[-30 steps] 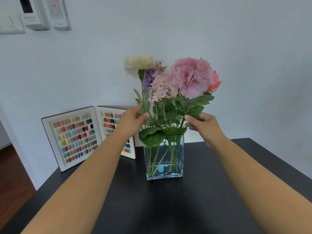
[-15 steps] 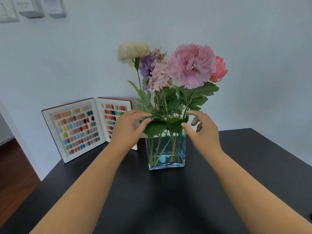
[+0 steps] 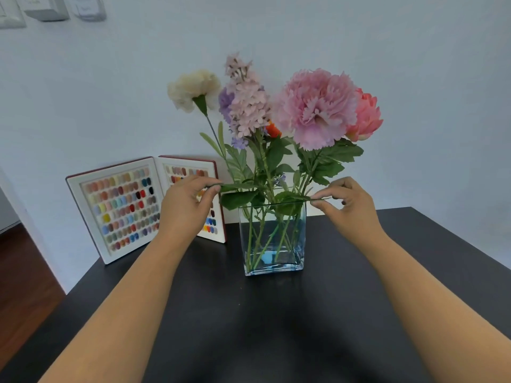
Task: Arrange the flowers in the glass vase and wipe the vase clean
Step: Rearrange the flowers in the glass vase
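Glass vase point(image 3: 272, 239) of flowers point(image 3: 315, 109), left hand point(image 3: 185, 208) and right hand point(image 3: 349, 208) each with grip pinching a leaf.

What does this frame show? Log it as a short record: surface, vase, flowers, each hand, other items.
surface: dark table
vase: clear rectangular glass vase, upright on the table, stems visible inside
flowers: cream bloom, lilac spray, big pink bloom, coral bloom
left hand: fingers pinching a leaf left of the vase rim
right hand: fingers pinching a leaf tip at the right of the rim
other: open colour swatch book leaning on the wall, behind and left of the vase
cloth: none in view
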